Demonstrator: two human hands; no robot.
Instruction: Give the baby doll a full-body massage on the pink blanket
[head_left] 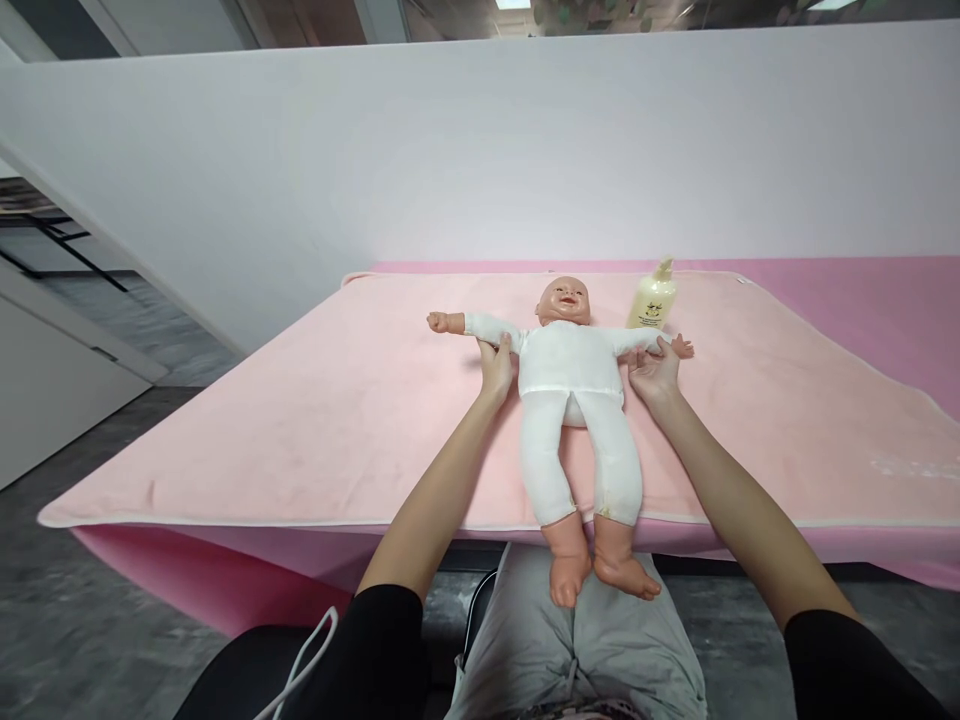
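A baby doll (570, 360) with a white cloth body lies on its back on a pink mat (337, 420). Its head points to the far side and its feet hang past the near edge. Both doll arms are stretched out sideways. My left hand (496, 368) is closed round the doll's arm on the left, thumb on top. On the other side, my right hand (654, 372) grips the other arm near its wrist, the fingers partly hidden beneath it. Just behind that arm stands a pale yellow pump bottle (651, 302).
Under the mat, a darker pink cloth (855, 310) covers the table and hangs over the front. A white partition (480, 150) rises behind the table. A white cable (300, 665) runs by my left sleeve at the bottom.
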